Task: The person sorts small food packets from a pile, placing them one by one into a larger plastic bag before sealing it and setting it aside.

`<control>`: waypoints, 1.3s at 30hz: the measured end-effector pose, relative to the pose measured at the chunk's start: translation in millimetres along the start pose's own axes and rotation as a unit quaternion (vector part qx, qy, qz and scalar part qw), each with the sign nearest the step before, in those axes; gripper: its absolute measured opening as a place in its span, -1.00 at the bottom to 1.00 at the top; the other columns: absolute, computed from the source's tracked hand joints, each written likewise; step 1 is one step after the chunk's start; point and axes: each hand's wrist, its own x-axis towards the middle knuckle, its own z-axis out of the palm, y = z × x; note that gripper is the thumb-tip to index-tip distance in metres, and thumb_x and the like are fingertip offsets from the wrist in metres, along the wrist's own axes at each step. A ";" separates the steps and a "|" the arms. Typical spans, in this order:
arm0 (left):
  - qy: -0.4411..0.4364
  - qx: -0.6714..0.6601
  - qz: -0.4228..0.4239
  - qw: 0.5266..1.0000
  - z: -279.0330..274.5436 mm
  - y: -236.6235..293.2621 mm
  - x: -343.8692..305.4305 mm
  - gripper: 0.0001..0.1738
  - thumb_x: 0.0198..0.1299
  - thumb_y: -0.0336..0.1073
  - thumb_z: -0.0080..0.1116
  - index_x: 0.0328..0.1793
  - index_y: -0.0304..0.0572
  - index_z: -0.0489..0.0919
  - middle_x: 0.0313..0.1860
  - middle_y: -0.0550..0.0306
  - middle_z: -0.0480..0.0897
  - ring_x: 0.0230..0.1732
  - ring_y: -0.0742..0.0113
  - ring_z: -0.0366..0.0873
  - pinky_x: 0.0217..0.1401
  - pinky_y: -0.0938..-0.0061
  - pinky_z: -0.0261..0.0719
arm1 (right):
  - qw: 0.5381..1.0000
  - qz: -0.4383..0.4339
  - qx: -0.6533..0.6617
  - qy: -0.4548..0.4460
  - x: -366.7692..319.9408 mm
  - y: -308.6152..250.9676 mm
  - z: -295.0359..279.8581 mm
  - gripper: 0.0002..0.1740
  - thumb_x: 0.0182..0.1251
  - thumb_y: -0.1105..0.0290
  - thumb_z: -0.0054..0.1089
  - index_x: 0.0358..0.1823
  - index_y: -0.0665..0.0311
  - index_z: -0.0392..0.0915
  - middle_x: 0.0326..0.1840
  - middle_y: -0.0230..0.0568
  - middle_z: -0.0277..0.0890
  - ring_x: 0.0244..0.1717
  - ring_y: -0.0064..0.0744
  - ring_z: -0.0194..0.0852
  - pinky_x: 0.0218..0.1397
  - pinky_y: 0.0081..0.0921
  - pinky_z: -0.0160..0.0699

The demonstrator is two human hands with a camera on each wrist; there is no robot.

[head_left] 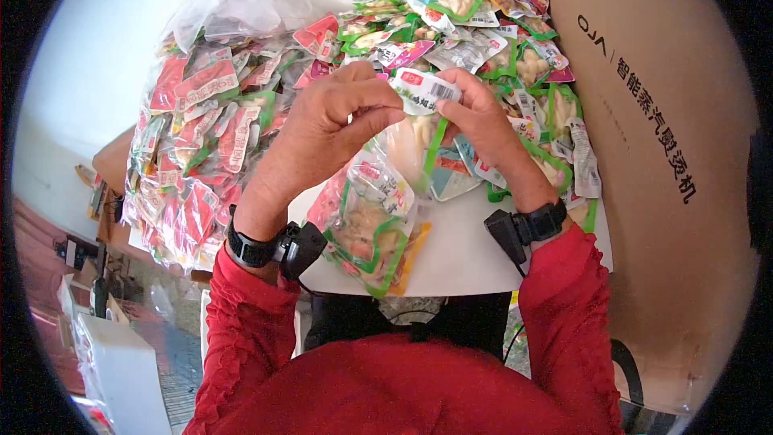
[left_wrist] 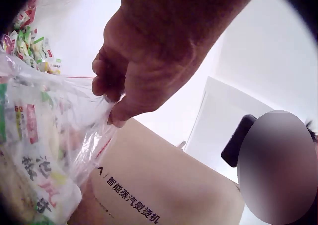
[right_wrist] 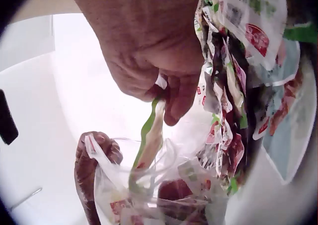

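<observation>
My left hand (head_left: 334,117) pinches the rim of a clear plastic zip bag (left_wrist: 97,143) between thumb and fingers. Inside the bag, below the hands, are several snack packets (head_left: 370,221) with green and yellow edges and printed white tops. My right hand (head_left: 487,117) pinches a vacuum-sealed snack packet (head_left: 427,93) by its white, barcoded top end. Pale food shows through its clear part. In the right wrist view this packet (right_wrist: 150,135) hangs upright, its green edge reaching down into the bag's mouth, with the left hand (right_wrist: 97,150) at the bag's rim.
A heap of mixed snack packets (head_left: 459,4) covers the table's back and right. At left stands a large clear sack (head_left: 201,121) full of red-labelled packets. A tall cardboard box (head_left: 660,193) borders the right side. The white table's front edge (head_left: 459,262) is near my body.
</observation>
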 end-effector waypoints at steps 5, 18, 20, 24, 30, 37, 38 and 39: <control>0.029 0.028 0.045 0.998 -8.8 22.4 -2.1 -0.92 0.02 -0.41 0.16 -0.38 -0.22 0.49 -0.57 0.13 0.37 -0.48 0.25 0.35 -0.44 0.44 0.29 | 0.993 -0.067 -0.036 0.090 2.4 -8.6 3.8 -0.77 0.18 0.50 -0.06 -0.11 0.34 0.30 -0.34 -0.29 0.44 -0.48 -0.62 0.43 -0.55 -0.66 0.48; 0.077 0.156 0.082 0.981 -48.2 73.1 -52.3 -0.85 -0.15 -0.45 0.26 -0.40 -0.23 0.53 -0.59 0.16 0.38 -0.52 0.26 0.35 -0.51 0.46 0.26 | 0.964 -0.251 -0.048 0.069 -44.6 -92.3 70.1 -0.80 0.22 0.57 -0.09 -0.12 0.37 0.29 -0.25 -0.28 0.43 -0.35 -0.62 0.43 -0.35 -0.69 0.45; 0.078 0.165 0.064 0.981 -51.8 78.5 -60.2 -0.84 -0.15 -0.46 0.26 -0.39 -0.23 0.53 -0.60 0.17 0.38 -0.55 0.27 0.35 -0.54 0.46 0.25 | 0.977 -0.201 -0.057 0.030 -49.7 -95.6 79.1 -0.81 0.18 0.59 -0.06 -0.15 0.34 0.29 -0.26 -0.27 0.45 -0.47 -0.64 0.41 -0.42 -0.69 0.42; 0.109 0.148 0.064 0.981 -58.7 84.2 -71.2 -0.84 -0.15 -0.46 0.26 -0.39 -0.23 0.53 -0.60 0.16 0.38 -0.57 0.28 0.34 -0.56 0.46 0.24 | 0.858 -0.305 -0.413 0.024 -47.6 -99.8 81.1 -0.76 0.12 0.61 -0.03 -0.15 0.32 0.29 -0.39 -0.25 0.45 -0.65 -0.65 0.35 -0.59 -0.65 0.38; 0.102 0.131 0.074 0.983 -62.2 82.6 -84.9 -0.85 -0.14 -0.45 0.26 -0.40 -0.22 0.53 -0.60 0.16 0.37 -0.57 0.28 0.35 -0.57 0.45 0.25 | 0.963 -0.111 -0.224 -0.096 -57.1 -126.9 95.6 -0.66 0.19 0.58 -0.10 0.03 0.25 0.30 -0.39 -0.32 0.46 -0.61 -0.70 0.37 -0.59 -0.75 0.39; 0.115 0.149 0.072 0.979 -65.2 76.6 -96.0 -0.86 -0.10 -0.42 0.23 -0.38 -0.27 0.54 -0.53 0.11 0.43 -0.50 0.27 0.40 -0.48 0.47 0.30 | 0.910 -0.199 -0.359 -0.053 -53.1 -100.1 120.6 -0.66 0.17 0.61 -0.11 0.00 0.20 0.34 -0.46 -0.38 0.42 -0.59 -0.70 0.35 -0.60 -0.71 0.40; 0.114 0.131 0.070 0.982 -65.9 75.0 -97.1 -0.85 -0.10 -0.42 0.23 -0.37 -0.26 0.54 -0.54 0.11 0.43 -0.50 0.27 0.39 -0.49 0.47 0.30 | 0.889 -0.198 -0.410 -0.051 -54.9 -99.7 122.0 -0.66 0.17 0.62 -0.11 -0.01 0.21 0.35 -0.45 -0.37 0.43 -0.59 -0.70 0.35 -0.59 -0.69 0.42; 0.118 0.131 0.067 0.982 -67.3 74.0 -98.9 -0.85 -0.10 -0.42 0.23 -0.37 -0.26 0.54 -0.54 0.11 0.43 -0.50 0.27 0.39 -0.49 0.47 0.30 | 0.896 -0.184 -0.404 -0.030 -57.6 -108.1 123.3 -0.67 0.15 0.61 -0.09 -0.02 0.23 0.35 -0.44 -0.34 0.44 -0.55 -0.69 0.36 -0.59 -0.67 0.41</control>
